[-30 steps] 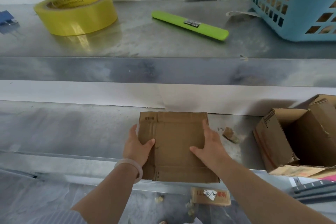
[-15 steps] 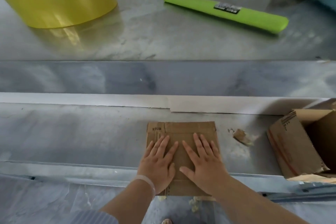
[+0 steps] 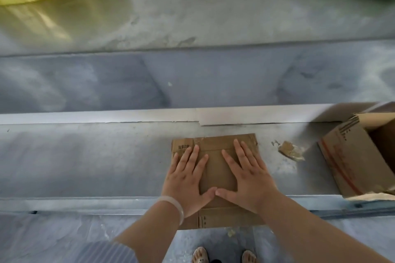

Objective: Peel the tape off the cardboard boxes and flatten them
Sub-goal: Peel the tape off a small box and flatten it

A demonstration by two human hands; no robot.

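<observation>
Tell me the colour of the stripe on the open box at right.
Red-orange, a thin stripe down the side of the open box; head view shows it.

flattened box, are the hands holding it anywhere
Nothing is gripped: the left hand and right hand lie flat, fingers straight, pressing on the top face of the flattened box.

Your left hand (image 3: 186, 179) and right hand (image 3: 250, 179) lie flat on the flattened box (image 3: 215, 168). Toward 9 o'clock the worktop (image 3: 85, 160) gives open room to pass. At 3 o'clock a cardboard scrap (image 3: 290, 150) lies near, and beyond it an open box (image 3: 350, 156) blocks the way. At 12 o'clock the upper shelf (image 3: 128, 83) walls off the back.
</observation>
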